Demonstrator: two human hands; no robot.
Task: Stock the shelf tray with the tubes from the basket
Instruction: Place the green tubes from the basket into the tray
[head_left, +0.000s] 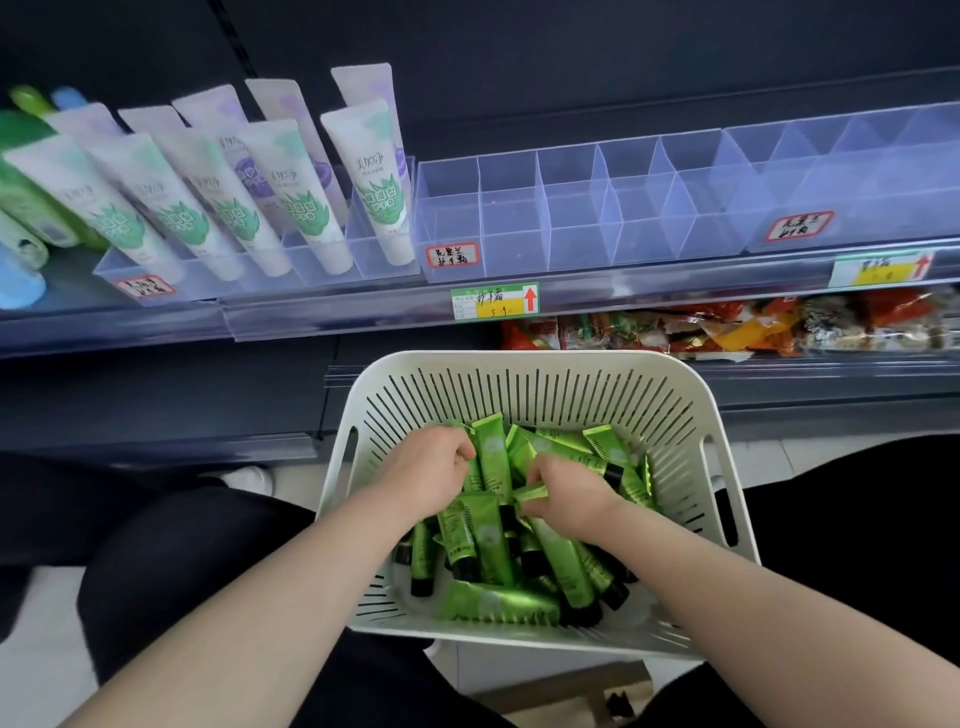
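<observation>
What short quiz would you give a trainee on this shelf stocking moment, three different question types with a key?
1. Fill in: the glossy green tubes have ___ caps.
2. The left hand and right hand are both in: A the white slotted plastic basket, B a cardboard box, C a drawer.
3. True or false: the clear plastic divided tray on the shelf already holds green tubes.
Key: 1 black; 2 A; 3 false.
</observation>
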